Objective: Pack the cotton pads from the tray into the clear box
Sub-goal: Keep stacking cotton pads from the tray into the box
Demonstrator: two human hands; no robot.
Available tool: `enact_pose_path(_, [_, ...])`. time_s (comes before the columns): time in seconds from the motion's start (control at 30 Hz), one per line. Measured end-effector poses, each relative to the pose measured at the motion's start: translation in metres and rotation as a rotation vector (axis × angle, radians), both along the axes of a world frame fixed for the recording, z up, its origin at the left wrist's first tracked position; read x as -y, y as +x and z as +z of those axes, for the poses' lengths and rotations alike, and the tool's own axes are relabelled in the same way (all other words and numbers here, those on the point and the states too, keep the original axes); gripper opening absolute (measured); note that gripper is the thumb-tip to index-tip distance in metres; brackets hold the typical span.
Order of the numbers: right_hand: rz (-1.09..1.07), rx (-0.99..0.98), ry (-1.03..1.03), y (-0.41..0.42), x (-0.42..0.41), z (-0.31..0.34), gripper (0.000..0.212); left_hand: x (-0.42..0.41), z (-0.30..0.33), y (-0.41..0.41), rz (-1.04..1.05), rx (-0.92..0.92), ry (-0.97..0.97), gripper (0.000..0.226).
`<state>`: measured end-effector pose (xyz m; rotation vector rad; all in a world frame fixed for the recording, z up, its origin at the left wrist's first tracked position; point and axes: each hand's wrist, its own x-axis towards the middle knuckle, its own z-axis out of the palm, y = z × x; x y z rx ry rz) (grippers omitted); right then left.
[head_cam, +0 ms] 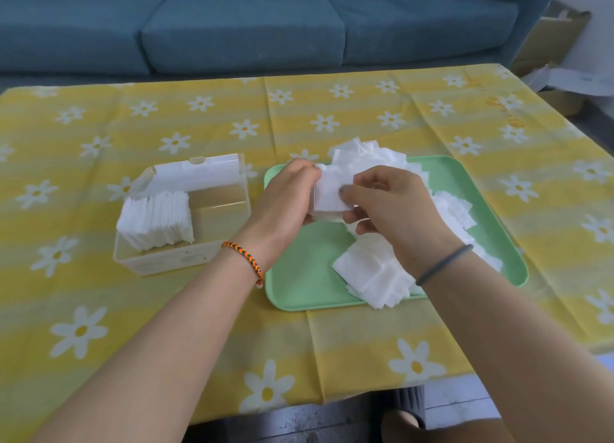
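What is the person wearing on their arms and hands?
Both forearms are bare, with no sleeves, gloves or rings in view. The left wrist has a thin braided bracelet in orange, green and dark threads. The right wrist has a plain dark band, thin and smooth like a hair tie. On the right hand, one nail looks painted a greyish colour.

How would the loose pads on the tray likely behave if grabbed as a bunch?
Probably floppy and light: the pads lie thin and scattered on the tray. They would likely slide apart, since their edges are splayed; both hands grip one small stack.
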<state>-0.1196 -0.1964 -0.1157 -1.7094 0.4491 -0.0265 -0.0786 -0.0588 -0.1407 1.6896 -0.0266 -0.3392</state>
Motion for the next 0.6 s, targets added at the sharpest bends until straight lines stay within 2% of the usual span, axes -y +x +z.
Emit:
enact_pose_path(0.13, [0.013,-0.008,-0.039,0.001,0.002,-0.001,0.006,-0.002,-0.001,-0.004,0.007,0.101,0.111,0.020])
enact_pose_path(0.17, [0.022,-0.001,-0.119,0.000,0.005,-0.001,0.007,-0.003,-0.002,-0.003,0.008,0.119,0.129,0.019])
enact_pose_path(0.23, [0.089,0.079,-0.445,-0.006,0.017,-0.002,0.009,-0.006,-0.006,0.000,0.027,0.151,0.152,0.017])
enact_pose_path(0.3, [0.282,0.105,-0.790,-0.016,0.029,-0.001,0.020,-0.010,-0.008,0.002,0.040,0.188,0.168,0.022])
enact_pose_path(0.33, [0.407,0.061,-0.885,-0.021,0.034,-0.002,0.026,-0.012,-0.008,0.001,0.038,0.206,0.180,0.024])
enact_pose_path(0.43, [0.670,-0.117,-1.042,-0.029,0.041,-0.010,0.047,-0.013,-0.008,-0.001,0.004,0.235,0.214,0.022])
enact_pose_path(0.53, [0.673,-0.097,-1.171,-0.027,0.044,-0.016,0.055,-0.010,-0.009,-0.003,-0.029,0.247,0.236,0.019])
enact_pose_path(0.6, [0.634,-0.036,-1.217,-0.024,0.045,-0.020,0.046,-0.007,-0.009,-0.005,-0.032,0.241,0.252,0.024])
